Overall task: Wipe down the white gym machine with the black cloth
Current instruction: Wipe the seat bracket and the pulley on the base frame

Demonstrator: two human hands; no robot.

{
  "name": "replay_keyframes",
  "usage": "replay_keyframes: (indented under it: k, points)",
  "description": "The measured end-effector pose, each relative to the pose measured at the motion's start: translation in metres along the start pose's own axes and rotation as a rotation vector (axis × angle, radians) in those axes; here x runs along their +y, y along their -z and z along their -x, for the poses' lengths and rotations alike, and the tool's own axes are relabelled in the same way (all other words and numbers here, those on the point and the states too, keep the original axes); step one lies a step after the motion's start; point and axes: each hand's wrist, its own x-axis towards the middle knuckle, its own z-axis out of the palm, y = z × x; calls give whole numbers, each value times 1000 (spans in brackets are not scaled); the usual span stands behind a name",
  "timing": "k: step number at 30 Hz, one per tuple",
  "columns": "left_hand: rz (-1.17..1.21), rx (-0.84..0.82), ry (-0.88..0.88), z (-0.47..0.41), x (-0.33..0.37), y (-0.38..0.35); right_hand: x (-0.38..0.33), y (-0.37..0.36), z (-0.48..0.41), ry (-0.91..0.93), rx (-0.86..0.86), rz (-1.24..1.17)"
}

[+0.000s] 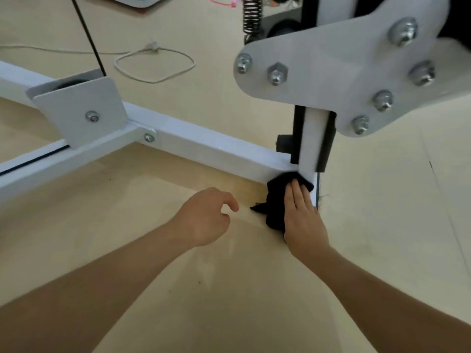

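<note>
Two bare hands are in view; only one contacts the task item.

Right hand [303,217]: laid flat, fingers straight and together, pressing the black cloth [276,200] against the white gym machine [178,135]. No finger curls round the cloth; it is pressed, not clenched.

Cloth position: bunched at the joint where the floor beam [229,152] meets the upright post [312,138], at the right end of the beam. Its upper edge touches the base of the post. One pointed corner trails left onto the floor [229,289]. The rest shows to the left of the palm.

Left hand [204,217]: left of the cloth and apart from it, on the near side of the beam. Its fingers are loosely curled, with the forefinger reaching toward the cloth. It holds nothing. Contact with the floor cannot be determined.

Frame layout: the floor beam runs from the far left to the post at the right. A second beam branches from it toward the near left. An angled white bracket [79,110] with one bolt stands over that junction. Above the post, a large white plate [331,72] carries six bolts. Black parts flank the post just below the plate.

Beyond the beam: a coiled steel spring [252,14] at the far edge and a looped white cord [153,64] lying on the floor.
</note>
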Motion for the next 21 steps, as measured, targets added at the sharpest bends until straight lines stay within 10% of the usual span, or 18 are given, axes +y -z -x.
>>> replay_keyframes:
  k: [8,21]
  points:
    - [152,-10,43,-5,40,-12,41,18,-11,-647,18,-1263]
    - [-63,-176,-24,-26,101,-49,68,37,-73,-330,-453,-598]
